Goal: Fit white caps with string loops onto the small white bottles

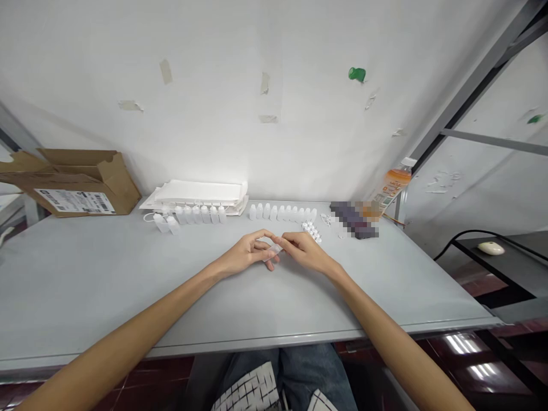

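Between my two hands, over the middle of the table, is a small translucent white bottle [273, 252], tilted with its top toward the right. My left hand [250, 251] holds its body between thumb and fingers. The closed fingers of my right hand [303, 249] meet at the bottle's upper end; what they pinch is too small to name. Behind stands a row of white bottles [281, 213]. Small white caps or tips [311, 231] are grouped just beyond my right hand. More bottles with tops [196, 214] stand at the left, two of them nearer the front.
A stack of white sheets [201, 193] lies against the wall. An open cardboard box [81, 185] is at the back left. An orange drink bottle [394, 182] and a blurred dark object [353, 220] are at the right. The grey table's [205, 319] front edge is near my lap.
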Demonstrator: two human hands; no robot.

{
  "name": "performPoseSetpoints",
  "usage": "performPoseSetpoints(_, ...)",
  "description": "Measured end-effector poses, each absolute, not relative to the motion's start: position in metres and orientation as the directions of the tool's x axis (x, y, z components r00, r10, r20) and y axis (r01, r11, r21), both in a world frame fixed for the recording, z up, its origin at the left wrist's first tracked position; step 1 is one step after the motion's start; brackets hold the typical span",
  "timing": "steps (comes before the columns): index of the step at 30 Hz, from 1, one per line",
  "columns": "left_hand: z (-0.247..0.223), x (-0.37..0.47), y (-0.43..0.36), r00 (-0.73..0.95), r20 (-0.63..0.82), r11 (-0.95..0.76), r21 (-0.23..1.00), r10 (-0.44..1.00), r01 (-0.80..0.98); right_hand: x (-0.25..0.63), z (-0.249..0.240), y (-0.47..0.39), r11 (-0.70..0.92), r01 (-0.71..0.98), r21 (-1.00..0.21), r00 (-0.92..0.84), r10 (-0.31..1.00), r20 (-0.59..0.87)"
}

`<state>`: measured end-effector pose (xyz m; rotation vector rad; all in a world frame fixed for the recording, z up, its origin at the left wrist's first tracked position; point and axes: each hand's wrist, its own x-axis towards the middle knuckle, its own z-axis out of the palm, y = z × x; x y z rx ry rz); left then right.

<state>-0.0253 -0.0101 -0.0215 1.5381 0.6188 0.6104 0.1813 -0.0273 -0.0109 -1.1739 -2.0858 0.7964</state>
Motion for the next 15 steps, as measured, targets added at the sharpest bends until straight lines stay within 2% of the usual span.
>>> performPoseSetpoints(5, -0.0202, -0.0259, -0.0099, 0.706, 0.013, -0.032, 0.999, 0.708, 0.014, 0.1832, -0.003, -0.0306, 0.404, 0.471, -0.784, -0.448, 0.875, 0.181)
performPoseSetpoints(15, -0.0246, -0.025, -0.0092, 0.662, 0.001, -0.09, 0.991, 0.75, 0.1, 0.1816, -0.0122, -0.0279, 0.381, 0.548, -0.745, -0.418, 0.896, 0.151)
